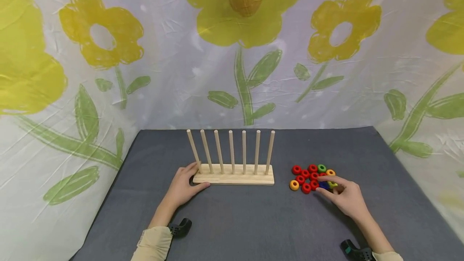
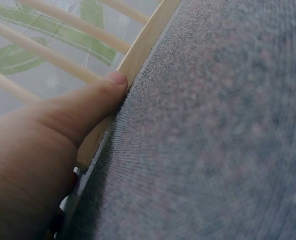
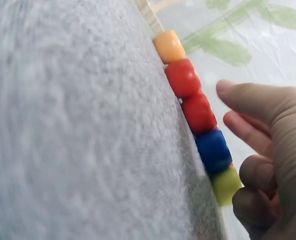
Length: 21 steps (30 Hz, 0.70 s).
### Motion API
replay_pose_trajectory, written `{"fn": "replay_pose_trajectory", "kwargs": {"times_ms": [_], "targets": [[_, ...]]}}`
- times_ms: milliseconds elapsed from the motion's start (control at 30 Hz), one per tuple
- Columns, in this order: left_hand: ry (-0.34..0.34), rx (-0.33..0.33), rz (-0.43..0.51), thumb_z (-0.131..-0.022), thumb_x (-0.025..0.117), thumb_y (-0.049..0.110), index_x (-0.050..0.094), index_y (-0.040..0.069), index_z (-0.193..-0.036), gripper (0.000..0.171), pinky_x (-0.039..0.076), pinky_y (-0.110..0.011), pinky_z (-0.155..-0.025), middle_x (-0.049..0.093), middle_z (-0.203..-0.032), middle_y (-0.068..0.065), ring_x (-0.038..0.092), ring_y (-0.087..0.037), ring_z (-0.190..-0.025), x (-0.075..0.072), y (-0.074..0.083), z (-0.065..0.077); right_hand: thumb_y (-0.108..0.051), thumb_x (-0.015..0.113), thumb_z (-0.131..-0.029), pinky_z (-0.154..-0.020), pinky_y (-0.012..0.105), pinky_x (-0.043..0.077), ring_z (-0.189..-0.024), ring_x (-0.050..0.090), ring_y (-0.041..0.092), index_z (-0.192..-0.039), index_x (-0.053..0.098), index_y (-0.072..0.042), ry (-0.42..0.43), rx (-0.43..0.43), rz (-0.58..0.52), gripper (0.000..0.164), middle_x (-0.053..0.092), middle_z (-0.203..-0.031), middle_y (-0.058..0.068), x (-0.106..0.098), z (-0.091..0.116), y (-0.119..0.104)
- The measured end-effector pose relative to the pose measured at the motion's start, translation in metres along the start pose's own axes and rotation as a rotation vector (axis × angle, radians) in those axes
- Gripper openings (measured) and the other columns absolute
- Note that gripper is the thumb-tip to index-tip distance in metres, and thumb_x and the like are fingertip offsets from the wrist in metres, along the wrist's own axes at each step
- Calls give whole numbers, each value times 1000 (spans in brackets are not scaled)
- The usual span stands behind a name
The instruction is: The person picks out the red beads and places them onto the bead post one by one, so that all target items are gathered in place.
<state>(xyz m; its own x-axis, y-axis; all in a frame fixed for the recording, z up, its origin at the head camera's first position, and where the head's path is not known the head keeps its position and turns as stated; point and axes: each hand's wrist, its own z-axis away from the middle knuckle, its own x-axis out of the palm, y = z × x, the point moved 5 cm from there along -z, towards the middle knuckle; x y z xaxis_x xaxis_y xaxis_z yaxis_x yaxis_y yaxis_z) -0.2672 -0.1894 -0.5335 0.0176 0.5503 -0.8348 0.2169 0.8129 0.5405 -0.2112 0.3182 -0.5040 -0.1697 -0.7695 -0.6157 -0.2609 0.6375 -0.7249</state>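
Observation:
A pale wooden peg stand, with a row of several upright pegs on a flat base, rests on the dark cloth. My left hand holds its left end, thumb along the front edge and fingers toward the back. Close up in the left wrist view, the thumb touches the base's edge. To the right lies a cluster of ring beads: several red beads, yellow-orange ones, a green bead and a blue bead. Just above the cluster hovers my right hand, thumb and forefinger apart, nothing visible between them.
A dark grey cloth covers the table. Behind it and at both sides hangs a pale sheet with painted yellow flowers. Black devices are strapped on both wrists, the left wrist device lying close above the cloth.

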Motion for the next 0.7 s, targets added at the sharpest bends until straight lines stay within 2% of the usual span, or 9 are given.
{"fn": "replay_pose_trajectory", "kwargs": {"times_ms": [367,700], "targets": [[-7,-12,-3,-93,81,51,48,4,-159,88,43,-62,-113,44,-165,-19,47,-41,-139,1,-1,-1,-13,94,-82,-38,24,27,-42,27,-1,-111,83,-13,2,-24,45,31,35,-49,-16,6,0,4],[0,-6,4,-92,82,50,50,4,-158,86,43,-62,-112,45,-164,-20,48,-41,-137,-1,1,1,-13,96,-78,-39,22,26,-43,26,-4,-109,84,-15,19,-96,112,33,38,-49,-13,10,0,-3]]}}
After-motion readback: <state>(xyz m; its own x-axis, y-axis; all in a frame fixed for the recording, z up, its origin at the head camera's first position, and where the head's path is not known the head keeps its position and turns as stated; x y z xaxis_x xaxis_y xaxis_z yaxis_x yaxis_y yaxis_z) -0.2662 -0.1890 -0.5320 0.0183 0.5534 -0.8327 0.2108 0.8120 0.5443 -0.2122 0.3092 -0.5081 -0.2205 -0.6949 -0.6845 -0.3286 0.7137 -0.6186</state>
